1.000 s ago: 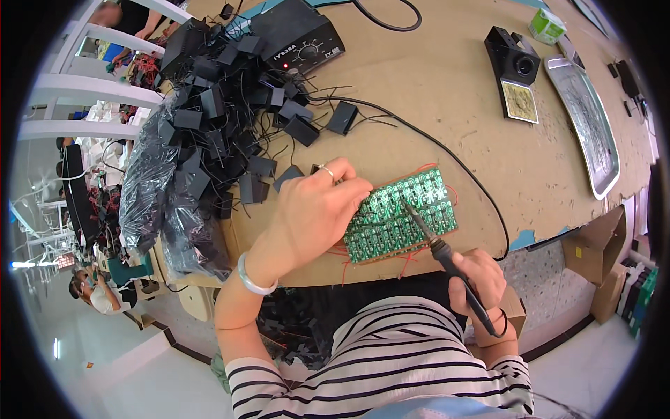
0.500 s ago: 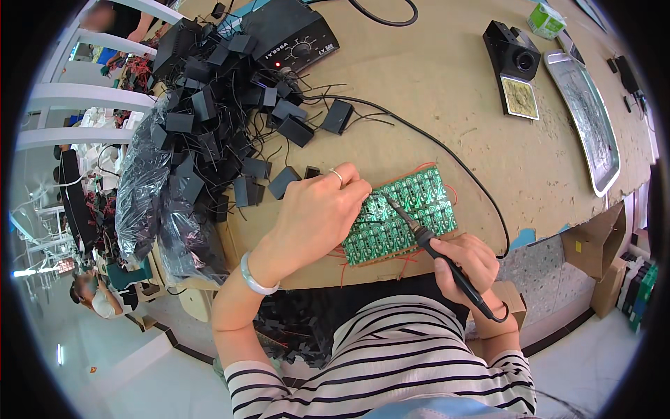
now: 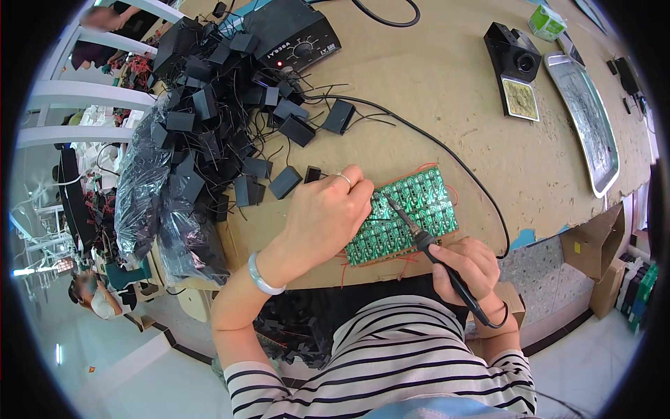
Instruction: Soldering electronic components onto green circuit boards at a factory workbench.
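Observation:
My left hand [image 3: 329, 211], with a ring and a pale bangle, is closed in a pinch at the left edge of a green circuit board [image 3: 412, 234]. A thin black wire [image 3: 379, 220] runs from its fingers over the board; the fingertips are partly hidden. Just behind this hand lies a small black box [image 3: 312, 174]. My right hand [image 3: 469, 267] is wrapped around the dark handle of a soldering iron [image 3: 421, 237]. The iron's tip points up and left, onto or just above the board's upper left part; contact cannot be made out. Red-orange wires stick out around the board.
A pile of black boxes with wires [image 3: 209, 133] covers the table's left, beside plastic bags [image 3: 143, 188]. Behind it stands a soldering station [image 3: 296, 38], its cable [image 3: 447, 150] curving right. An iron stand with sponge [image 3: 513, 66] and metal tray [image 3: 586, 122] lie right. People are at far left.
My left hand has shifted slightly right, and its fingers have turned a little. The soldering iron and board stay nearly in place. At the upper left, another person has leaned further into view.

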A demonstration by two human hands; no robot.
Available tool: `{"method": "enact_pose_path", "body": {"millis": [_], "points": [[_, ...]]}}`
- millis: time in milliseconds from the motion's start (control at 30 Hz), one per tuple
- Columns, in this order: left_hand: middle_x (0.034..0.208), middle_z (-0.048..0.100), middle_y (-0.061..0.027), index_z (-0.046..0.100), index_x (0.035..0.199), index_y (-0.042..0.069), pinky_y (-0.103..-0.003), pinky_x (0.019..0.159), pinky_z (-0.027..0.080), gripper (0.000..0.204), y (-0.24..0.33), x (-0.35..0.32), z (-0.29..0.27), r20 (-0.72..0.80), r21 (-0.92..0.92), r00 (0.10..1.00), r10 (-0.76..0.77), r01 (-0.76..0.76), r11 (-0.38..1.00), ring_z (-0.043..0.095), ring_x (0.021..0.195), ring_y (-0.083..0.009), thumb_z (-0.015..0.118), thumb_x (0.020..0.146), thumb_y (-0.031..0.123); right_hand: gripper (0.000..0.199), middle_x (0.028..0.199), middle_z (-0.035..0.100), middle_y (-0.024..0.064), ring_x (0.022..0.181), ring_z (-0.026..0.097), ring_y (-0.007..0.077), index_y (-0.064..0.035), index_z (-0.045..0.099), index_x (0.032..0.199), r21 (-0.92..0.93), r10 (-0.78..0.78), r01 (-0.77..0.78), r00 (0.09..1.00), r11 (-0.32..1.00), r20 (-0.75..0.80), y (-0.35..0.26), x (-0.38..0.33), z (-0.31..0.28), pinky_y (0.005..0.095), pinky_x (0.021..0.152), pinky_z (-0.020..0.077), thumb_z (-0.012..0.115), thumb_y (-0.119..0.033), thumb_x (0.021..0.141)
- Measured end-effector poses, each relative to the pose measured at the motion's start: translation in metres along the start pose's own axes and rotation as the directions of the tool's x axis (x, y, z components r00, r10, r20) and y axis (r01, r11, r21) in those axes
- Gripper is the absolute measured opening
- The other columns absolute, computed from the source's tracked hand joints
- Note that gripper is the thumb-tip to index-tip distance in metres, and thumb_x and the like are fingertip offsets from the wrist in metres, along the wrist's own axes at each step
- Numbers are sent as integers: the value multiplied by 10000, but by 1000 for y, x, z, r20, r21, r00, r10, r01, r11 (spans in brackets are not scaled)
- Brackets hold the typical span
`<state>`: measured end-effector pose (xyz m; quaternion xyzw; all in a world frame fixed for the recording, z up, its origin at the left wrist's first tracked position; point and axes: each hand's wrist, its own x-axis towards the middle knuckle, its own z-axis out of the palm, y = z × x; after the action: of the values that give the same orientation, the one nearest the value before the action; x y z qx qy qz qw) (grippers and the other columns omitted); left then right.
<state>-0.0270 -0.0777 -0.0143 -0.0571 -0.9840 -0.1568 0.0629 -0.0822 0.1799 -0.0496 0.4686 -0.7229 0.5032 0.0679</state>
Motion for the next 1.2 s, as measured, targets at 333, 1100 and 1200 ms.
{"method": "enact_pose_path", "body": {"millis": [333, 1100, 1200], "points": [[862, 604, -34, 694, 902, 72, -347, 531, 515, 76, 4, 2, -4, -12, 15, 1000, 11, -10, 1000, 638, 621, -237, 735, 838, 68, 311, 757, 673, 92, 590, 627, 218, 18, 716, 1019, -31, 68, -71, 993, 997, -99, -4, -11, -26, 326, 555, 504, 681, 25, 709], [1007, 617, -76, 669, 988, 28, -433, 868, 460, 198, 32, -20, 8, -63, 166, 996, 59, -48, 985, 577, 997, -294, 748, 807, 29, 266, 746, 667, 76, 573, 620, 212, 2, 723, 1021, -19, 51, -53, 993, 998, -103, -10, -20, -37, 321, 537, 501, 702, -9, 755], [990, 610, -98, 632, 1032, 27, -435, 811, 497, 195, 33, -20, 5, -155, -45, 988, -23, 16, 999, 608, 939, -324, 705, 854, -4, 283, 745, 667, 75, 571, 617, 213, -3, 725, 1021, -19, 55, -57, 993, 998, -106, -12, -21, -38, 321, 536, 500, 701, -5, 739]]}}
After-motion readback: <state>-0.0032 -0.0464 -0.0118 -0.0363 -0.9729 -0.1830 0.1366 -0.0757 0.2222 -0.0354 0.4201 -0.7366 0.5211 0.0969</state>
